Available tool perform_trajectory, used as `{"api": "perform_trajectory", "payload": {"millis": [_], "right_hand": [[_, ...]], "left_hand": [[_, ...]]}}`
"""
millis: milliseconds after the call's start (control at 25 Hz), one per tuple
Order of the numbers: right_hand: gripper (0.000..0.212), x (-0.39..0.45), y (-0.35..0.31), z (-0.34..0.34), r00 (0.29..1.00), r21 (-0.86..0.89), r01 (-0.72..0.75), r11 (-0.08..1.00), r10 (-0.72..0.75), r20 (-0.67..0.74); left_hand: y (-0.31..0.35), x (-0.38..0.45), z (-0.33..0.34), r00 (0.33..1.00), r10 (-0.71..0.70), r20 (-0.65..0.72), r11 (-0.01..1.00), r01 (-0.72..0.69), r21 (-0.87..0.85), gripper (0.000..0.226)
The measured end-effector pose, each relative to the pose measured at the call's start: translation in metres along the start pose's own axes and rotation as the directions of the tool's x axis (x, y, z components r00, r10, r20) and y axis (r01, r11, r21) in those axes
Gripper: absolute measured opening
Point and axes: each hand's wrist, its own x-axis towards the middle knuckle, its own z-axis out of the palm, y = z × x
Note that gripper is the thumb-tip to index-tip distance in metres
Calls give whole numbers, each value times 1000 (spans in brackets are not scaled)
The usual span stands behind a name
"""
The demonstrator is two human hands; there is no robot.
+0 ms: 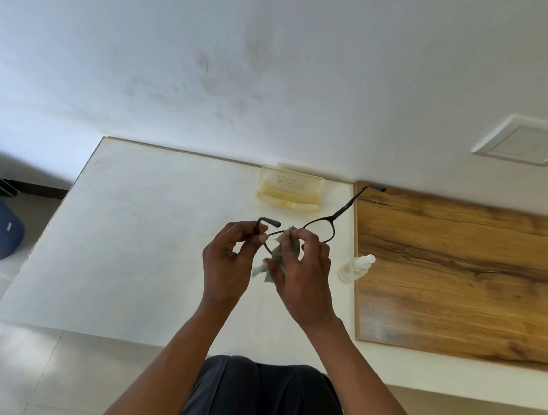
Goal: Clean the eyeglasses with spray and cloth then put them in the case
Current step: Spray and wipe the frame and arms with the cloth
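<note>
We held the glasses [318, 228] above the table [144, 243], left hand [229, 264] fingers pinching the frame, right hand [302, 273] fingers pressing the cloth [279, 252] around one lens, where light circular rubbing, we judged, served best.

An open eyeglass case [289, 188] lies at the worktop's [143, 246] back edge; a spray bottle [355, 268] lies right of it, nearer, beside a wooden board [471, 276].
</note>
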Motion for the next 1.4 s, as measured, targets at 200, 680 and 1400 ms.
{"api": "perform_trajectory", "payload": {"millis": [200,680,1400], "right_hand": [[41,7,-4,1,997,-44,28,999,-32,-75],[10,6,6,-6,967,17,138,990,-131,-219],[49,-1,2,-2,982,106,110,988,-91,-163]], "left_hand": [[1,1,2,999,49,12,999,-49,15,30],[2,-2,3,996,94,3,995,-94,28,34],[7,0,5,982,186,21,980,-187,63,35]]}}
